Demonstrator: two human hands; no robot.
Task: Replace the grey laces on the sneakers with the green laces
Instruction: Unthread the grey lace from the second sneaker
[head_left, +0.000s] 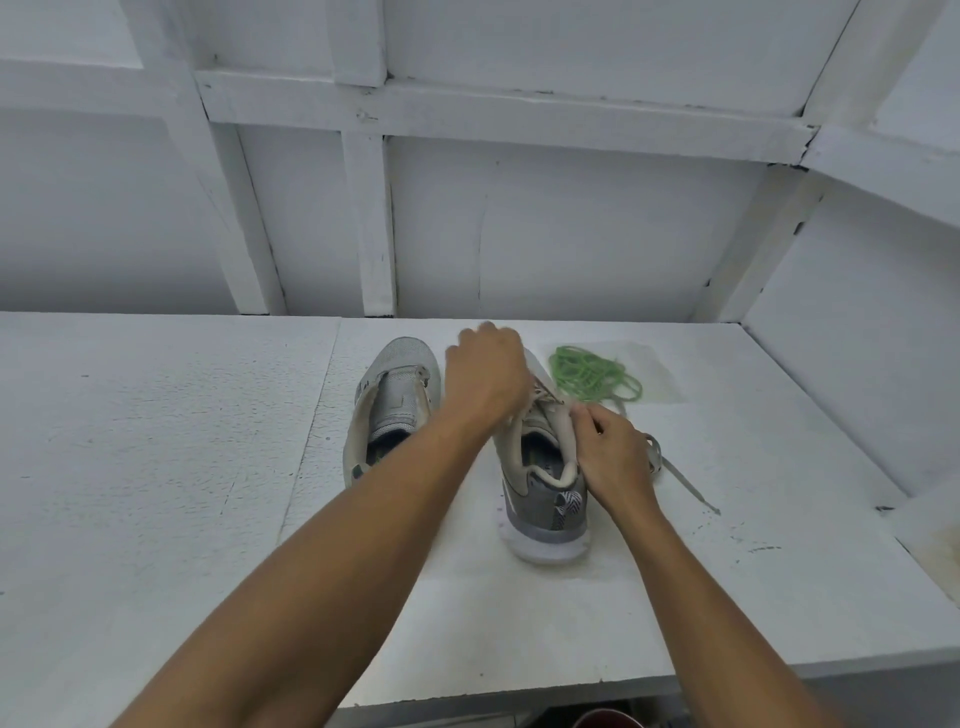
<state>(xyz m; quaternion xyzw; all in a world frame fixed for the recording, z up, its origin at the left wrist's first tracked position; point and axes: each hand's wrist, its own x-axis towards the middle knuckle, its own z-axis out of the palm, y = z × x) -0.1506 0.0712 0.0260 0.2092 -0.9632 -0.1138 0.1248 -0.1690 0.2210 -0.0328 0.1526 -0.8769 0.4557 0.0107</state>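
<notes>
Right fingers: the right hand (615, 457) has thumb and forefinger pressed together on the right sneaker (545, 499) at its right eyelet edge; whether a lace is also in the pinch is unclear.
Left fingers: the left hand (485, 376) curls down over the same shoe's front, blurred; what it holds is hidden.
Key relation: the grey lace (545, 395) shows between the 2 hands, crossing the tongue. The shoe's long axis runs away from the person, toe far, so the lace likely pulls out toward the left hand, which is nearer.
Left sneaker (400, 400): just beside, parallel, no lace visible.
Green laces (592, 374): a loose heap just right of the toe, nearer the right hand.
Loose lace (685, 480): grey, on the table (156, 467) beyond the right hand.
Obstruction: the left forearm crosses above the left sneaker's heel.
</notes>
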